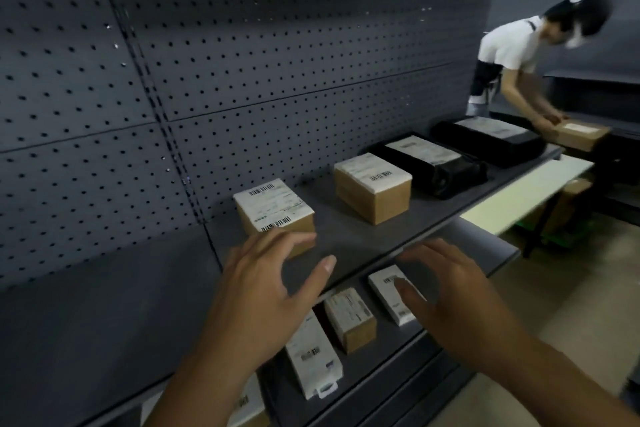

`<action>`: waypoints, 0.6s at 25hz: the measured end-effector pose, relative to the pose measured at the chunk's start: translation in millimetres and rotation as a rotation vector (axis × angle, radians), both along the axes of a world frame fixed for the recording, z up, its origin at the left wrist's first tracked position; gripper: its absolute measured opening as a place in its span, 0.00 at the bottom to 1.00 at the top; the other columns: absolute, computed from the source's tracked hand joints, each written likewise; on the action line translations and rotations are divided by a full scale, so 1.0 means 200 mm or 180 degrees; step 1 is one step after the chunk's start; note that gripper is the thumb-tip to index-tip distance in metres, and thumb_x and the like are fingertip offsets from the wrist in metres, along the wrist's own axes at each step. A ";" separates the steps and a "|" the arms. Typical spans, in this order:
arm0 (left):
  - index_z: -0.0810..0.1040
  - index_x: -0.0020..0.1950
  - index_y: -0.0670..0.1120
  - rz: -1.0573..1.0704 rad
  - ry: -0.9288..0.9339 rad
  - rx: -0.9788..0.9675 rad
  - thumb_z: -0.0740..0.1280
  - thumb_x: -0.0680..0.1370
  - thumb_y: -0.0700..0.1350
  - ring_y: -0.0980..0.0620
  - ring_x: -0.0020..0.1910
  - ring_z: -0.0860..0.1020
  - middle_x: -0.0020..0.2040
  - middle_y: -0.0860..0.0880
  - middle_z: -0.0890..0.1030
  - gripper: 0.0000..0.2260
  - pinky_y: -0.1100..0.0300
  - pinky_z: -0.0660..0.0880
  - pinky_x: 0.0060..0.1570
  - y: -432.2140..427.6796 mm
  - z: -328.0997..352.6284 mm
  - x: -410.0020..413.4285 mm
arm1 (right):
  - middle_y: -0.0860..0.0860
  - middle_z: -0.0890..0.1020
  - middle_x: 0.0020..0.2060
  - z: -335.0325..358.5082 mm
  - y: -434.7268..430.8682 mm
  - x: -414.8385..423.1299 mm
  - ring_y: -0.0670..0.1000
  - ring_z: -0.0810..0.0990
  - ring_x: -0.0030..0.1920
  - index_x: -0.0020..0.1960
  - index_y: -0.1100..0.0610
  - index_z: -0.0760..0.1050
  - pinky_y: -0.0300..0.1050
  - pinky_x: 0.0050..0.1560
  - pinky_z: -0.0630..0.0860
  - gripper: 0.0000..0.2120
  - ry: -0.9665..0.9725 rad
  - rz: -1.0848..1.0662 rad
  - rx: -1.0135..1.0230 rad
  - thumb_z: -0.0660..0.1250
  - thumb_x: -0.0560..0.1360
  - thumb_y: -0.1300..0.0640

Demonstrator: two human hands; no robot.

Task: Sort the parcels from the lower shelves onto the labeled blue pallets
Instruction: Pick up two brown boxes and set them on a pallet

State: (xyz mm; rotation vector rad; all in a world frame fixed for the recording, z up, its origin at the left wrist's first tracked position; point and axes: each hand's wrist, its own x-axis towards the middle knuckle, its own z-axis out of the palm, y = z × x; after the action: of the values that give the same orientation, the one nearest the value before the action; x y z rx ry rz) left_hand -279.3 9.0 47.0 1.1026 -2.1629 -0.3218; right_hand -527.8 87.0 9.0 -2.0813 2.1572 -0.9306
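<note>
Both hands spread wide and empty, left hand (263, 291) touching the box (275, 213) at its 12 o'clock (long axis toward 1 o'clock), right hand (453, 295) farther off at 3 o'clock.

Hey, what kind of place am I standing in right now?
Probably a parcel sorting or stock room. Dark metal shelves backed by pegboard hold labelled cardboard boxes and black mailer bags, and another person is handling a box further along. Both your hands are open and empty.
</note>
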 end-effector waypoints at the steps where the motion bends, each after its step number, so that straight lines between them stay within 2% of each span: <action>1: 0.76 0.61 0.64 0.0083 0.0046 -0.0017 0.59 0.77 0.70 0.70 0.59 0.69 0.58 0.69 0.75 0.18 0.56 0.69 0.63 -0.06 0.00 -0.01 | 0.40 0.75 0.59 0.00 -0.08 -0.02 0.49 0.75 0.59 0.63 0.43 0.75 0.53 0.60 0.75 0.15 -0.0002 0.0063 0.0075 0.66 0.78 0.43; 3: 0.77 0.60 0.63 0.0314 0.0237 -0.0071 0.60 0.77 0.68 0.67 0.59 0.70 0.57 0.68 0.76 0.17 0.56 0.70 0.62 -0.19 -0.01 -0.01 | 0.41 0.75 0.59 0.00 -0.24 -0.07 0.48 0.75 0.59 0.62 0.44 0.76 0.51 0.61 0.75 0.13 0.0004 0.0218 0.0078 0.67 0.78 0.45; 6: 0.79 0.59 0.60 0.0795 0.0499 -0.0059 0.61 0.77 0.66 0.61 0.61 0.72 0.57 0.65 0.77 0.17 0.55 0.71 0.61 -0.32 -0.02 0.00 | 0.43 0.75 0.54 0.05 -0.44 -0.17 0.45 0.75 0.55 0.57 0.49 0.78 0.41 0.54 0.72 0.10 -0.0328 0.0286 -0.0530 0.69 0.77 0.47; 7: 0.79 0.59 0.59 0.0988 0.0486 -0.0060 0.60 0.77 0.66 0.59 0.61 0.73 0.57 0.63 0.77 0.18 0.54 0.71 0.60 -0.36 -0.03 0.01 | 0.45 0.75 0.55 0.07 -0.51 -0.22 0.46 0.75 0.56 0.57 0.50 0.77 0.39 0.54 0.72 0.12 -0.0553 0.0179 -0.0705 0.68 0.77 0.45; 9: 0.77 0.63 0.58 0.1361 0.0454 0.0023 0.59 0.78 0.68 0.56 0.62 0.72 0.60 0.59 0.77 0.21 0.50 0.73 0.62 -0.40 -0.05 0.01 | 0.49 0.75 0.59 0.11 -0.67 -0.31 0.50 0.76 0.59 0.63 0.51 0.75 0.45 0.57 0.76 0.22 -0.1126 -0.0107 -0.0772 0.66 0.76 0.39; 11: 0.72 0.69 0.57 0.1664 0.0573 0.0333 0.58 0.76 0.72 0.54 0.67 0.72 0.65 0.57 0.75 0.29 0.46 0.72 0.65 -0.42 -0.07 -0.01 | 0.51 0.75 0.65 0.15 -0.81 -0.39 0.52 0.76 0.63 0.70 0.52 0.71 0.50 0.60 0.77 0.33 -0.1612 -0.0262 -0.0440 0.67 0.72 0.36; 13: 0.66 0.75 0.55 0.1923 0.0650 0.0710 0.56 0.72 0.76 0.51 0.72 0.69 0.70 0.56 0.73 0.38 0.43 0.70 0.69 -0.44 -0.08 -0.05 | 0.51 0.73 0.70 0.16 -0.91 -0.42 0.51 0.75 0.64 0.76 0.52 0.66 0.46 0.56 0.75 0.37 -0.1831 -0.0202 0.0149 0.69 0.73 0.37; 15: 0.64 0.78 0.53 0.2130 0.0296 0.0918 0.53 0.71 0.79 0.49 0.72 0.68 0.71 0.52 0.72 0.44 0.43 0.69 0.70 -0.44 -0.09 -0.08 | 0.52 0.76 0.68 0.13 -0.95 -0.44 0.50 0.76 0.59 0.76 0.53 0.66 0.44 0.53 0.74 0.38 -0.1945 -0.0107 0.0497 0.70 0.73 0.36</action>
State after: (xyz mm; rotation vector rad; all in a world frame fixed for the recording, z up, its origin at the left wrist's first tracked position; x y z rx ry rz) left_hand -295.9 -79.8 28.4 1.8503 -1.5756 -0.3669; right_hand -615.0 -103.5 35.1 -1.4395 1.8655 -1.1641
